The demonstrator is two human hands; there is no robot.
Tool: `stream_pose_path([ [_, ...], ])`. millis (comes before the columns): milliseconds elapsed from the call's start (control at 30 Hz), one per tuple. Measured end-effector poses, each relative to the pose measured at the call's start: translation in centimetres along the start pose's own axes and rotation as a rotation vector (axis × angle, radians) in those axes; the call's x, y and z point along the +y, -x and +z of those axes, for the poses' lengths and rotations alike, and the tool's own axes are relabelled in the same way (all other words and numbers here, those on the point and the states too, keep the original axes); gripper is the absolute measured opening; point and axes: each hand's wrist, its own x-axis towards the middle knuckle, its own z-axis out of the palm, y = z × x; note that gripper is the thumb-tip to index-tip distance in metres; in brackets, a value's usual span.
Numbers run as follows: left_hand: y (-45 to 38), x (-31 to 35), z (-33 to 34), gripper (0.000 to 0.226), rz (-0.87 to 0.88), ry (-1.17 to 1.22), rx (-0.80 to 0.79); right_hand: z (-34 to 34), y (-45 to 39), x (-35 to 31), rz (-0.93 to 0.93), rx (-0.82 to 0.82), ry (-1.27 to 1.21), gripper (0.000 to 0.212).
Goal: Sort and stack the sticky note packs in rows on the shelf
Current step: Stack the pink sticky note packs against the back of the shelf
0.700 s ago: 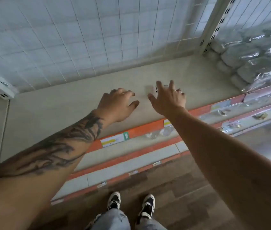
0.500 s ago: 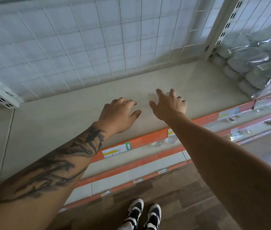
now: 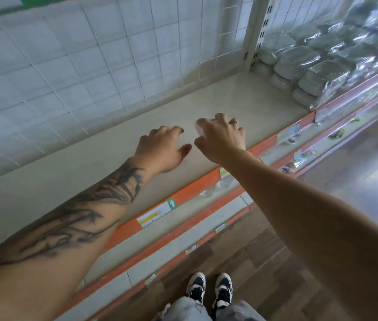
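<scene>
floor: brown wood planks (image 3: 264, 262), shoes (image 3: 209, 288) nearest
shelf (image 3: 67, 172): beige, orange front edge
left hand (image 3: 162, 149): fingers loosely curled, resting on shelf, holds nothing
right hand (image 3: 221, 137): fingers curled round blurred small pack (image 3: 200, 128)
far right: plastic-wrapped packs (image 3: 311, 63) stacked

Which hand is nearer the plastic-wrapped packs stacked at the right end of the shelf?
Right. The right hand is over the middle of the shelf, on the side toward the wrapped packs, with bare shelf between them. The left hand lies beside it, farther from the packs.
</scene>
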Motion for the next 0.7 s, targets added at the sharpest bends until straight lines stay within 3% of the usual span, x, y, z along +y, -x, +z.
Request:
stream_pose_path([
  [200, -3.4, 9.1, 0.5, 0.059, 0.225, 0.037, 0.0, -3.7, 4.6, 10.0, 0.225, 0.098, -0.031, 0.042],
  [367, -4.7, 21.6, 1.4, 0.055, 0.424, 0.183, 0.088, -6.4, 11.4, 21.8, 0.484, 0.163, 0.012, 0.052],
  [533, -3.2, 34.6, 4.3, 0.051, 0.676, 0.213, 0.097, -8.6, 19.7, 33.3, 0.711, 0.242, 0.03, 0.048],
  [700, -1.5, 47.7, 8.9, 0.06, 0.79, 0.003, -0.063, -10.3, 28.2, 43.9, 0.894, 0.289, 0.051, 0.052],
])
